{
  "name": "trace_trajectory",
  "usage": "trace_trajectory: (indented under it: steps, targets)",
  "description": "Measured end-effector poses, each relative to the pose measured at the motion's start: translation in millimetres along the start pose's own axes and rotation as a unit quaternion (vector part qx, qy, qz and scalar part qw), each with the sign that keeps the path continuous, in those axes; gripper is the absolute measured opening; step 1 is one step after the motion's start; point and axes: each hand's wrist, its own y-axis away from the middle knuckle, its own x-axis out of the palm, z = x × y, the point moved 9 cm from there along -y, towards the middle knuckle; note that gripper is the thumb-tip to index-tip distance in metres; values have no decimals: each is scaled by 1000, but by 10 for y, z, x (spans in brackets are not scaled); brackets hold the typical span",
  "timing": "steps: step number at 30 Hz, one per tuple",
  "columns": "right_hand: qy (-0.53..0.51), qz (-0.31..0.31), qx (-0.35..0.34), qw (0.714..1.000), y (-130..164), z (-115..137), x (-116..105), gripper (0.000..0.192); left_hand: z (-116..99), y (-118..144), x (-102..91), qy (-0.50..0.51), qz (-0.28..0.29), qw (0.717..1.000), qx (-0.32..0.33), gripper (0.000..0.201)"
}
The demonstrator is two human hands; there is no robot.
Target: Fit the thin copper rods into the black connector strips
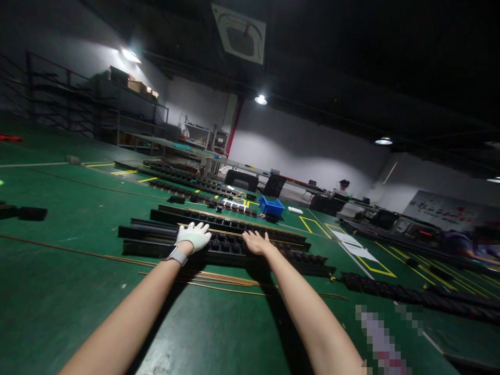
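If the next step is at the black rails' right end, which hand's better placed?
Right, I'd say. The right hand is over the black rails, open and nearer that end; the gloved left hand, also open, is farther left.

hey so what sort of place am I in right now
Probably a workshop or small assembly shop: long black rails lie in rows on a green surface marked with yellow lines, with a blue bin beyond and storage shelves further back.
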Motion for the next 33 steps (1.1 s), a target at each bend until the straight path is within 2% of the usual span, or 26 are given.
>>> trace_trajectory:
  steps: [5, 7, 10, 12, 14, 16, 19, 22, 25, 30, 33]
  targets:
    - [6, -25, -12, 1000, 67, 7, -51, 66, -28, 36, -16, -14, 15, 1000, -2, 69]
    - [0, -104, -23, 994, 148, 73, -183, 60, -34, 44, -18, -16, 19, 1000, -2, 69]
    - [-40, -267, -70, 960, 429, 269, -445, 49, -36, 44, -10, -16, 23, 1000, -2, 70]
    - [-63, -297, -124, 945, 646, 448, -471, 42, -33, 42, 2, -16, 26, 1000, -3, 71]
    - [-55, -246, -183, 950, 826, 648, -328, 33, -31, 38, 14, -16, 28, 999, -3, 71]
    - [-21, -157, -238, 958, 997, 824, -64, 21, -31, 32, 22, -14, 28, 999, -2, 71]
    - [30, -80, -269, 959, 1208, 924, 310, 12, -30, 20, 23, -9, 26, 1000, -1, 71]
    - [49, -69, -272, 959, 1301, 922, 548, 10, -28, 12, 22, -5, 22, 1000, -1, 70]
    - [84, -86, -268, 956, 1324, 928, 675, 16, -29, 17, 19, -5, 18, 1000, -2, 70]
    - [173, -78, -259, 947, 1358, 977, 800, 21, -23, 25, 17, 2, 19, 1000, -9, 69]
    - [186, -65, -256, 946, 1404, 899, 792, 21, -25, 19, 15, -1, 23, 1000, -9, 71]
